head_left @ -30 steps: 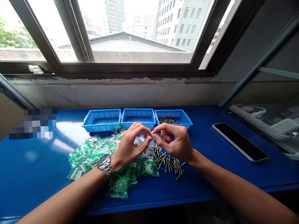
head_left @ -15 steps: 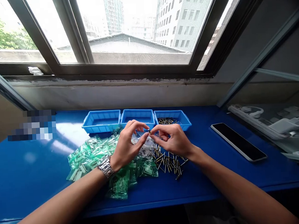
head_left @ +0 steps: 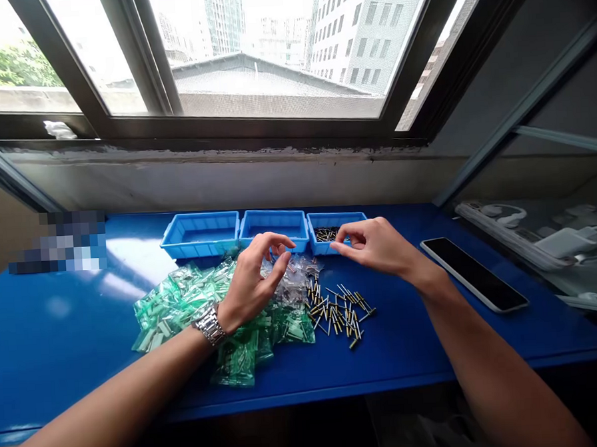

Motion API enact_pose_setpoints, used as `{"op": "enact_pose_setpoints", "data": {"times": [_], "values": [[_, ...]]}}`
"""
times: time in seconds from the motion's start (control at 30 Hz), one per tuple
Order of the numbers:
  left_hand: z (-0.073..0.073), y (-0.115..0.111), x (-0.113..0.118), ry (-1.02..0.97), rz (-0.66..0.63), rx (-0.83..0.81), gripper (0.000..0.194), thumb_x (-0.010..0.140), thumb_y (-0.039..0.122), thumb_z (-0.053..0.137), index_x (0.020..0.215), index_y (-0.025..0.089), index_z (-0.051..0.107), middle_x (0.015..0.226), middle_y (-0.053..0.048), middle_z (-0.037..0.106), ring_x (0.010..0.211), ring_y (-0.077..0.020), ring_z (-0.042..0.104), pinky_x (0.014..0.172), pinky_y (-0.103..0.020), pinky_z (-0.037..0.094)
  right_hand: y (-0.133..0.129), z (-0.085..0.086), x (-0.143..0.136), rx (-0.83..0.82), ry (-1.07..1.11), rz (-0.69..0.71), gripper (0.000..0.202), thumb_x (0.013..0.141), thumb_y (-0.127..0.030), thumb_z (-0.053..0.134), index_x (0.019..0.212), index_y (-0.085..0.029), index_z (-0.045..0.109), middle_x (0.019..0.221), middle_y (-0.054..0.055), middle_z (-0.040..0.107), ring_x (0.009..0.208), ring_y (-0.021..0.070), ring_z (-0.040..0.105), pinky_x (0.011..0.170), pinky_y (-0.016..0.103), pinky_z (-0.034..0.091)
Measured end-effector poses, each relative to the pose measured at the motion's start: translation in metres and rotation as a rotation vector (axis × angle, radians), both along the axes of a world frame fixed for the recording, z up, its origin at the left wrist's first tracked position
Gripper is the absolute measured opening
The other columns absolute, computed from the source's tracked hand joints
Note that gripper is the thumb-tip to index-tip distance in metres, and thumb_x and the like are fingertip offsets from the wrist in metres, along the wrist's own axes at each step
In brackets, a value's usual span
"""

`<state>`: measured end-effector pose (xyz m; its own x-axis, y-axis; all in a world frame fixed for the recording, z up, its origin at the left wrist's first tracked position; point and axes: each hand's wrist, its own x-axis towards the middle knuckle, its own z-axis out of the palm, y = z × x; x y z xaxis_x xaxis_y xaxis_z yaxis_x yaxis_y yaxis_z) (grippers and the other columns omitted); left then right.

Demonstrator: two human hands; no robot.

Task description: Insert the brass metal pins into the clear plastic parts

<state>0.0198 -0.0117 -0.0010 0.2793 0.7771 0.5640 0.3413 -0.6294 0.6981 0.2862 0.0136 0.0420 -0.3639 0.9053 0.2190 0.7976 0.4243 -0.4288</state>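
My left hand [head_left: 255, 276], with a metal watch on its wrist, hovers over the green plastic packets [head_left: 182, 299]; thumb and forefinger are apart with nothing between them. My right hand [head_left: 374, 246] is at the front edge of the right blue bin [head_left: 335, 216], its thumb and forefinger pinched together. Whatever it may hold is too small to make out. Inside that bin lie small dark and metallic pins [head_left: 326, 234]. Loose brass and silver pins [head_left: 338, 311] are scattered on the blue table between and below my hands. Clear packets [head_left: 294, 284] lie beside them.
Two more blue bins, the left [head_left: 204, 248] and the middle [head_left: 273, 219], stand in the same row by the wall. A phone [head_left: 474, 274] lies at the right, near a power strip [head_left: 499, 239] with white chargers and cables. The table's front edge [head_left: 298, 401] runs below.
My hands have parted. The right one has moved right and up to the right bin, while the left stays over the packets with its fingers wider apart. The view has shifted slightly.
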Motion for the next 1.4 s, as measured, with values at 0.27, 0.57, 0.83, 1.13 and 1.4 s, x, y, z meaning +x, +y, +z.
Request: {"op": "enact_pose_setpoints", "data": {"times": [0.27, 0.57, 0.83, 1.13, 1.4], "values": [[-0.001, 0.000, 0.000, 0.014, -0.019, -0.002, 0.014, 0.101, 0.026, 0.055, 0.110, 0.021, 0.065, 0.101, -0.005, 0.068, 0.086, -0.0178, 0.061, 0.076, -0.035, 0.050, -0.011, -0.005, -0.010, -0.314, -0.130, 0.249, 0.020, 0.082, -0.036, 0.076, 0.070, -0.020, 0.076, 0.060, 0.000, 0.057, 0.051, 0.0107, 0.046, 0.047, 0.025, 0.030], [0.000, 0.000, 0.001, 0.002, -0.043, -0.040, 0.016, 0.103, 0.029, 0.053, 0.110, 0.021, 0.065, 0.104, -0.006, 0.071, 0.087, -0.0179, 0.064, 0.081, -0.037, 0.053, -0.015, -0.014, -0.022, -0.302, -0.236, 0.224, 0.010, 0.077, -0.020, 0.071, 0.066, -0.021, 0.073, 0.061, 0.000, 0.066, 0.053, 0.0130, 0.055, 0.048, 0.026, 0.034], [0.002, 0.000, 0.001, -0.012, -0.047, -0.065, 0.017, 0.103, 0.029, 0.051, 0.109, 0.021, 0.065, 0.100, -0.005, 0.072, 0.082, -0.0166, 0.064, 0.072, -0.034, 0.052, -0.017, -0.018, -0.025, -0.299, -0.218, 0.249, 0.011, 0.072, -0.014, 0.069, 0.064, -0.021, 0.068, 0.064, 0.000, 0.069, 0.057, 0.0149, 0.059, 0.051, 0.027, 0.036], [0.003, -0.001, 0.000, -0.034, -0.064, -0.070, 0.016, 0.103, 0.027, 0.052, 0.108, 0.020, 0.066, 0.100, -0.005, 0.071, 0.081, -0.0163, 0.062, 0.071, -0.033, 0.050, -0.016, -0.006, -0.023, -0.231, -0.112, 0.240, 0.010, 0.076, -0.015, 0.063, 0.066, -0.019, 0.062, 0.060, -0.003, 0.055, 0.054, 0.0102, 0.044, 0.052, 0.026, 0.032], [0.003, 0.000, 0.000, 0.050, -0.123, -0.008, 0.013, 0.101, 0.026, 0.057, 0.103, 0.020, 0.069, 0.097, -0.003, 0.069, 0.090, -0.0184, 0.060, 0.082, -0.035, 0.047, -0.020, -0.008, -0.037, -0.083, 0.424, 0.254, 0.007, 0.084, -0.017, 0.064, 0.079, -0.019, 0.061, 0.056, -0.009, 0.033, 0.050, 0.0074, 0.029, 0.047, 0.024, 0.028]]}}
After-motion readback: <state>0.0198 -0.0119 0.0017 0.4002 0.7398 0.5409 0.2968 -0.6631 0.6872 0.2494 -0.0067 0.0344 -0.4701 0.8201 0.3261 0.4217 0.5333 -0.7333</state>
